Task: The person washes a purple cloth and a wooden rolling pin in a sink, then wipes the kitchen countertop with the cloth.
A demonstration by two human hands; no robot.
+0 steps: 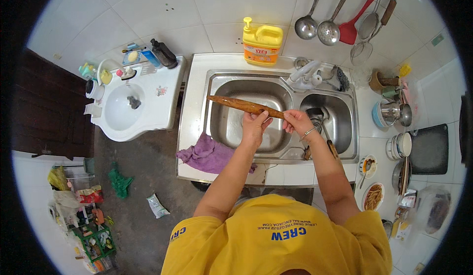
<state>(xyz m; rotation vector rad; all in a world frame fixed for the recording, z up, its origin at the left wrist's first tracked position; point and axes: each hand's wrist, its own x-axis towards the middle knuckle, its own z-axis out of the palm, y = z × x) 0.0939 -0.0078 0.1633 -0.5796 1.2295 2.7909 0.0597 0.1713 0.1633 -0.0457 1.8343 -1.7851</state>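
Over the large sink basin (231, 127) I hold a long, brown wooden rolling pin (229, 102), glossy and tapered toward its left end. My left hand (255, 127) grips it from below, right of its middle, with the fingers curled round. Its right end is pinched by my right hand (297, 122), which wears a bracelet on the wrist. The pin slants slightly, its left end farther from me. A purple cloth (212, 154) lies over the counter's front edge beside my left forearm. Dark-handled utensils (318, 117) stand in the small right basin (342, 127).
The white tap (305, 75) rises behind the basins, near a yellow jug (262, 43) with a pump. Ladles (306, 27) and strainers hang on the wall. Right are plates of food (373, 196), stacked bowls (403, 144) and a black board (429, 149). A washbasin (120, 107) stands left.
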